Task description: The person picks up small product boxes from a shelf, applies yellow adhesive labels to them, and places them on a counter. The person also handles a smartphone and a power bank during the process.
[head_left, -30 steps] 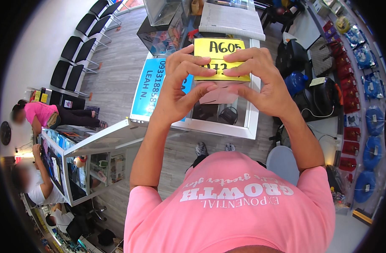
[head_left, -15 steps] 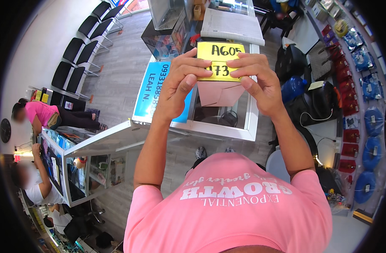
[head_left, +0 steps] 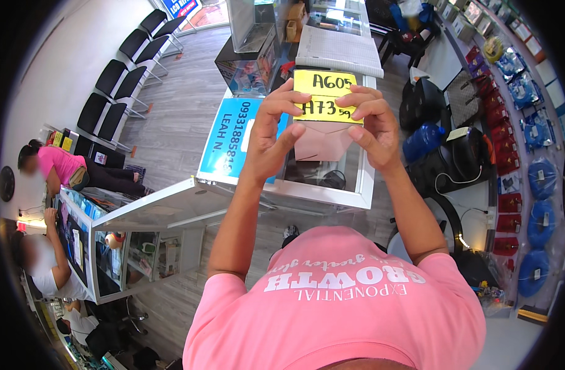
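A small pale pink cardboard box point(head_left: 322, 145) stands over the glass counter, with two yellow labels point(head_left: 327, 108) bearing black handwriting along its upper side. My left hand point(head_left: 275, 126) grips the box at its left, fingertips on the lower label's edge and thumb below it. On the opposite edge, my right hand point(head_left: 376, 123) holds it the same way, fingers curled over the label and thumb against the pink side. The handwriting shows between my fingers. Whether the box rests on the glass cannot be told.
A blue sign point(head_left: 228, 139) lies on the glass-topped counter point(head_left: 362, 185) to the left. Beyond the box are a lined notebook point(head_left: 338, 50) and a clear-topped dark box point(head_left: 248, 61). Black chairs line the far-left wall. Several people are by the left display case point(head_left: 150, 213). Packaged goods hang at right.
My fingers have drawn outward and my hands moved apart slightly, uncovering more of the lower label. The box appears slightly lower in the picture as the view has shifted.
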A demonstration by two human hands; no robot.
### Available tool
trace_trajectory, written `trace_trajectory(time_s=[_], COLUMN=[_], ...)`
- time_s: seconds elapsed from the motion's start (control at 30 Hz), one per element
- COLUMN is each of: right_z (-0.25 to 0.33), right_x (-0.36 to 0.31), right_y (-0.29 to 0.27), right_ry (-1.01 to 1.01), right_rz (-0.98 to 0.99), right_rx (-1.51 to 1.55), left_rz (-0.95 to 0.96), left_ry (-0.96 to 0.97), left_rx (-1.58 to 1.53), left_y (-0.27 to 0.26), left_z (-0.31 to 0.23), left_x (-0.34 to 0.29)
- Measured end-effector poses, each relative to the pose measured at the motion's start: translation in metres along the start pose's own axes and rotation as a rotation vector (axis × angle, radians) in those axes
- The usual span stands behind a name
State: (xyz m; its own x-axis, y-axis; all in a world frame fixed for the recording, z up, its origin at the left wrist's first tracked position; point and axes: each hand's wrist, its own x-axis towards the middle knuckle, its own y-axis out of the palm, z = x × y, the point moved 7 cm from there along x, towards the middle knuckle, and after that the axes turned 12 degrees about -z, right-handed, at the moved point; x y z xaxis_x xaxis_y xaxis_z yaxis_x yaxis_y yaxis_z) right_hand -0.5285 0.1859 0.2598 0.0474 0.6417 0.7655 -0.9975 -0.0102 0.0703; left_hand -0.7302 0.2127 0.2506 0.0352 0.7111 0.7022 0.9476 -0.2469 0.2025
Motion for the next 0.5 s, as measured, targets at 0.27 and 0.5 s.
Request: trace_trajectory(time_s=[0.27, 0.5], right_z=[-0.008, -0.034], right_x=[-0.007, -0.004], right_y=[0.0, -0.005], right_ry=[0.137, 0.465], right_rz=[-0.13, -0.24], right_rx=[0.29, 0.279], left_rz=[-0.137, -0.189], left_ry=[-0.085, -0.322], left_rx=[-0.021, 0.135], left_y=[-0.001, 0.016], left_z=[0.006, 0.008], left_x=[-0.011, -0.001])
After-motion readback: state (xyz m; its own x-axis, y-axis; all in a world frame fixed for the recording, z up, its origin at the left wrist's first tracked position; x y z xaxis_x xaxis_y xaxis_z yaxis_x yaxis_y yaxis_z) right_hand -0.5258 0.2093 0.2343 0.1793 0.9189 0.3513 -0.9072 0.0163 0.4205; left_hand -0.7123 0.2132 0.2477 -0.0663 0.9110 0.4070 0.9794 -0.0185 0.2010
